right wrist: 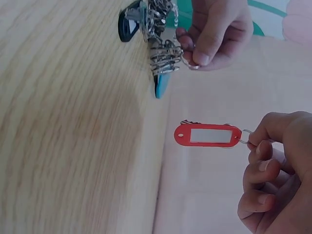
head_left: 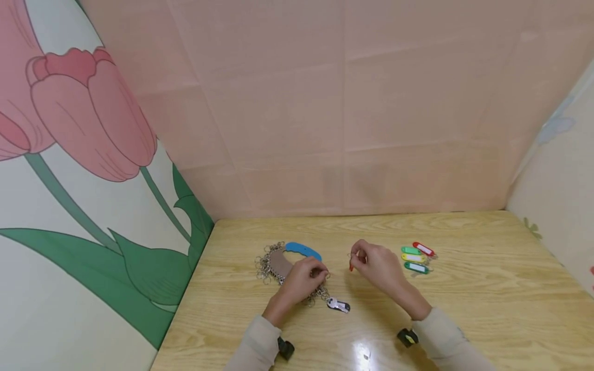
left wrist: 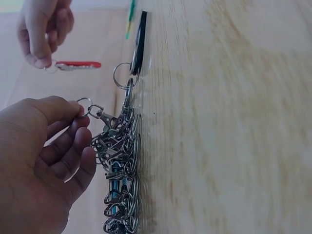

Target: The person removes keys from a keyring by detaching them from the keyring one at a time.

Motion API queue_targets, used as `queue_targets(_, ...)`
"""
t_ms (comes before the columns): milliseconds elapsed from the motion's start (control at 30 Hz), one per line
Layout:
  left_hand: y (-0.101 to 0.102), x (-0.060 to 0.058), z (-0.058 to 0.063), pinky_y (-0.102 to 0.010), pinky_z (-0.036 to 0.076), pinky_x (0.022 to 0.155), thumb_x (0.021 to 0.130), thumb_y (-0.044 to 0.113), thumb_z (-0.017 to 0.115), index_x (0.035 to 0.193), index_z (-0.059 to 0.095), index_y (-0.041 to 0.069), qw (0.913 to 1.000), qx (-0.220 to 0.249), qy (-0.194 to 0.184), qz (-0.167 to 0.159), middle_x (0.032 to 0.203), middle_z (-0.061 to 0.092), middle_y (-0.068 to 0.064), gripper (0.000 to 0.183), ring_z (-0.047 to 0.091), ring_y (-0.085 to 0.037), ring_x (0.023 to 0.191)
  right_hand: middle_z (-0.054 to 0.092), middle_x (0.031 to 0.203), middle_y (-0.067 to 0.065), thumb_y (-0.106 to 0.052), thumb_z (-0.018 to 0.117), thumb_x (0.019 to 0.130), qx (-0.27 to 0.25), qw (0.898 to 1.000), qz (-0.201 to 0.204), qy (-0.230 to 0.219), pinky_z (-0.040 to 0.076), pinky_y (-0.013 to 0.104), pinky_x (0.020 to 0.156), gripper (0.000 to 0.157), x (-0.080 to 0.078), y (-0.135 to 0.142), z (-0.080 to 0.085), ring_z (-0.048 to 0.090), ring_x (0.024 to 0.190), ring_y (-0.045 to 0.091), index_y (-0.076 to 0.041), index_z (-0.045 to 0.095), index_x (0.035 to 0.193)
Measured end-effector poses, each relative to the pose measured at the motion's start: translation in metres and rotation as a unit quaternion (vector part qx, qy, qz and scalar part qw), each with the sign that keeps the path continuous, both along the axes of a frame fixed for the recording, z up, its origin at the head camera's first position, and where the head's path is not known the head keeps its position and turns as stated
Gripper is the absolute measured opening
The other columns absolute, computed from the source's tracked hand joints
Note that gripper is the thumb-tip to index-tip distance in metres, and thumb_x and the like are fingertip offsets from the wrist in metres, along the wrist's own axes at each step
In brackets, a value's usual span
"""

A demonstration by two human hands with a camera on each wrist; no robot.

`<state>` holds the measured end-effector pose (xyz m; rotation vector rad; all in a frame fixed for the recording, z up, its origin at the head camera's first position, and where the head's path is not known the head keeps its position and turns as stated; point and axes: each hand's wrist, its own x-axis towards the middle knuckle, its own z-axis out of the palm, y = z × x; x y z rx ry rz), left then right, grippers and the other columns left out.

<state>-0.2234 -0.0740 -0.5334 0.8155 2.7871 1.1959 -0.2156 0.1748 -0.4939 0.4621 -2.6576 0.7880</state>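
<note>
My left hand (head_left: 301, 281) pinches a small metal ring (left wrist: 85, 106) between thumb and forefinger. That ring is linked to a clip on a curved brown holder (head_left: 280, 263), whose edge bears several metal clips and rings. A blue handle (head_left: 303, 250) forms the holder's far side. At the near end of the holder, a black key tag with a key (head_left: 339, 305) lies on the table. To the right, my right hand (head_left: 382, 268) pinches the ring of a red key tag (right wrist: 209, 136), held in the air; a key shows behind it in the left wrist view.
Right of my right hand lie another red tag (head_left: 423, 249), a light green tag (head_left: 410, 251), a yellow tag (head_left: 413, 257) and a dark green tag (head_left: 416, 267). The wooden table (head_left: 487, 288) meets a pink cloth backdrop (head_left: 371, 129) at its far edge.
</note>
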Motion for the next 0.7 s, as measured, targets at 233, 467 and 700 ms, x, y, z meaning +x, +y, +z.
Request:
queue_targets(233,-0.001,0.0,0.0,-0.017,0.053,0.074,0.106,0.022,0.068,0.107,0.08,0.017,1.0,0.008,0.003,-0.002,0.098,0.068,0.008,0.012,0.058,0.004,0.083,0.06,0.066,-0.01,-0.012,0.075,0.092,0.003,1.0,-0.011,0.001,0.036,0.022,0.048,0.006,-0.002,0.007,0.002,0.044,0.053,0.003,-0.015,0.071,0.093)
queue_targets(467,-0.002,0.001,0.0,-0.017,0.053,0.074,0.107,0.022,0.068,0.108,0.08,0.016,0.9999,0.011,0.002,-0.005,0.098,0.068,0.007,0.013,0.058,0.004,0.083,0.06,0.065,-0.008,-0.01,0.073,0.092,0.007,1.0,-0.015,0.023,0.032,0.022,0.046,0.005,-0.003,0.015,0.004,0.041,0.051,0.003,-0.014,0.071,0.093)
queue_targets(700,-0.001,0.001,0.001,-0.017,0.053,0.073,0.106,0.021,0.068,0.107,0.08,0.016,0.9999,0.013,0.007,-0.005,0.098,0.069,0.006,0.013,0.059,0.003,0.083,0.061,0.067,-0.007,-0.009,0.073,0.092,-0.001,0.999,-0.022,0.027,0.03,0.022,0.045,0.005,-0.005,0.025,0.007,0.04,0.049,0.003,-0.013,0.072,0.094)
